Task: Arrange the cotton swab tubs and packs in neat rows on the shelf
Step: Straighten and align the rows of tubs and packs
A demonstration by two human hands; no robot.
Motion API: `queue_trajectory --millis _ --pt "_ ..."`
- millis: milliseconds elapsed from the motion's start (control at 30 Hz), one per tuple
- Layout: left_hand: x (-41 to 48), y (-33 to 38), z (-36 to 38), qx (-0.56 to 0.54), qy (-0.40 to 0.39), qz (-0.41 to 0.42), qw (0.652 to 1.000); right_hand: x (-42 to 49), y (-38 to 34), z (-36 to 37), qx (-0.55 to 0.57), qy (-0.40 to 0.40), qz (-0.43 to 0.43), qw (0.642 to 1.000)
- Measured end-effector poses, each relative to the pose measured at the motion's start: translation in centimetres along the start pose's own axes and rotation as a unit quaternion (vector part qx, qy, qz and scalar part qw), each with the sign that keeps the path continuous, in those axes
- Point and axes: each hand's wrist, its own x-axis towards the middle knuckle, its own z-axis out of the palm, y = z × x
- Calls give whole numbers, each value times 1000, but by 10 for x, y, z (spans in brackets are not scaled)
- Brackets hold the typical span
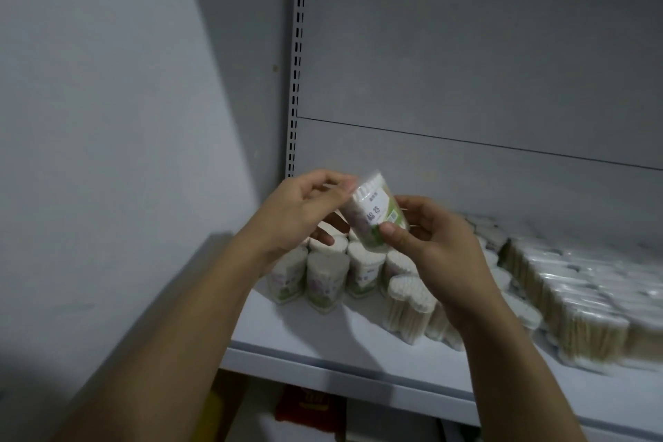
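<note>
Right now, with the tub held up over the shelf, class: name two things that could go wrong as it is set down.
1. The tub is tilted between the left hand and right hand, so it may slip and drop.
2. It hangs just above the standing tubs; lowering it carelessly could topple them and spoil the row.

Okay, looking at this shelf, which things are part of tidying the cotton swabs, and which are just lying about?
Part of the job:
- held tub, gripped by the left hand and right hand
- standing tubs
- wrapped packs
- shelf

Lying about:
- red thing and yellow thing below the shelf, too blurred to identify
</note>
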Motion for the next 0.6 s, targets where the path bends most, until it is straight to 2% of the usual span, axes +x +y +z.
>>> queue_trajectory --millis 100,200,267,333,400,500,600 --pt "6 -2 3 82 2 11 997 0 6 -2 -6 2 9 1000" --pt "9 -8 4 219 -6 44 975 -2 16 -2 -27 -3 9 1000" --pt "8 -12 6 269 -15 61 961 -5 24 -7 -154 -3 -3 988" --pt "6 -16 9 323 -28 77 943 -9 28 -16 -351 6 -6 936" --pt "6 -21 12 375 -54 90 921 -15 29 -23 -466 -15 3 884" --pt "7 -28 15 427 -87 95 895 -23 33 -23 -532 -70 24 843" --pt "5 -28 18 477 -114 90 867 -26 39 -21 -561 -81 19 823"
